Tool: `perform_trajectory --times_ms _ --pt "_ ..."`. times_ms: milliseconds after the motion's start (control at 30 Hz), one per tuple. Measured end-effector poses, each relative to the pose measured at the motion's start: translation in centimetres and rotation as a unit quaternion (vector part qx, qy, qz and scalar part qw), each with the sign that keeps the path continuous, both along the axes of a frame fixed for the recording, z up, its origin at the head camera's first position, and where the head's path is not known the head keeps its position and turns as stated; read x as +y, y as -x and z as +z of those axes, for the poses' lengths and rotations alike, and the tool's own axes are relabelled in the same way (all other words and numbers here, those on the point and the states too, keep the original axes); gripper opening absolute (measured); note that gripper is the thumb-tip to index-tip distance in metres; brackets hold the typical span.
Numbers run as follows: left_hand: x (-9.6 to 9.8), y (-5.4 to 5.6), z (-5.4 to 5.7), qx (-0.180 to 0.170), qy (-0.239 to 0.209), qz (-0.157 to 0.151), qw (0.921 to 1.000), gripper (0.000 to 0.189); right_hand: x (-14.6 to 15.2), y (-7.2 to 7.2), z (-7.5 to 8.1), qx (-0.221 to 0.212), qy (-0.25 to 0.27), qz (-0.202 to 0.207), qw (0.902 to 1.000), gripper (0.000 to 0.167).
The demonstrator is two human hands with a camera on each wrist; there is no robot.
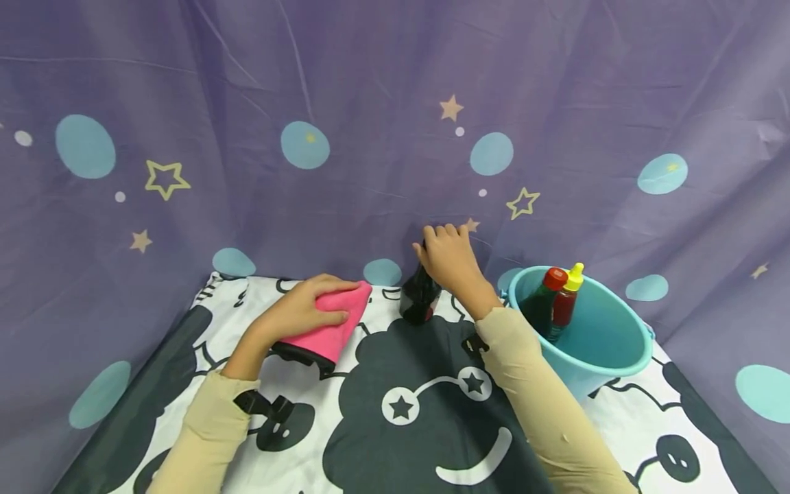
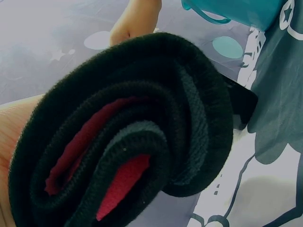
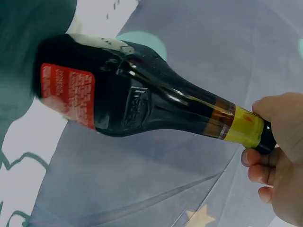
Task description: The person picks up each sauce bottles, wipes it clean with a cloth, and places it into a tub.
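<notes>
My left hand (image 1: pixel 308 309) grips a folded pink cloth (image 1: pixel 336 322) with a black edge, thumb on its near face. In the left wrist view the rolled, layered end of the cloth (image 2: pixel 189 127) fills the middle, dark with pink inside. With fingers and thumb around the cap, my right hand (image 1: pixel 450 257) holds a dark glass bottle (image 1: pixel 421 296) by its top. In the right wrist view the bottle (image 3: pixel 156 94) shows a yellow neck band and a red label; the right hand (image 3: pixel 281 151) is at the cap end. The bottle's base is near the table's back edge.
A light blue bucket (image 1: pixel 605 357) stands at the right, beside my right forearm. Inside it lean a red-capped green bottle (image 1: pixel 543 298) and a yellow-capped red bottle (image 1: pixel 564 305). A patterned cloth (image 1: pixel 296 473) covers the table; a purple curtain (image 1: pixel 382 68) hangs behind it.
</notes>
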State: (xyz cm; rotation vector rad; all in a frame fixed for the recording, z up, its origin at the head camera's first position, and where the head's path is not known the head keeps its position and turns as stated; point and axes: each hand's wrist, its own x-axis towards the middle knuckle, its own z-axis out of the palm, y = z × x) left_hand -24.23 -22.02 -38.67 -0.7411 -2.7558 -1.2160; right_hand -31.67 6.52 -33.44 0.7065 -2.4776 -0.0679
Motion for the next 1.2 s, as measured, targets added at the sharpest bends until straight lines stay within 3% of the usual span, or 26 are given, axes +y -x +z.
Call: perform_trajectory --times_ms 200,400,667,900,1200 --pt "-0.2 -0.1 -0.1 -0.001 -0.012 0.002 0.9999 0.055 0.0 -1.4 -0.4 -0.003 0.056 0.065 0.9963 0.025" --pt "0.2 -0.3 -0.3 -0.009 -0.027 0.006 0.9996 0.055 0.4 -3.8 -0.8 -0.016 0.100 0.153 0.9830 0.018" --pt "1.1 0.1 -0.6 -0.016 -0.084 0.001 0.9964 0.056 0.6 -5.7 -1.0 -0.039 0.107 0.231 0.9663 0.014" --pt "2.4 -0.2 -0.4 -0.062 -0.126 0.001 0.9901 0.055 0.3 -6.2 -1.4 -0.042 0.116 0.262 0.9571 0.018" --pt "4.0 -1.2 0.2 -0.023 -0.159 0.004 0.9871 0.056 0.0 -6.7 -1.3 0.002 0.096 0.248 0.9640 0.024"
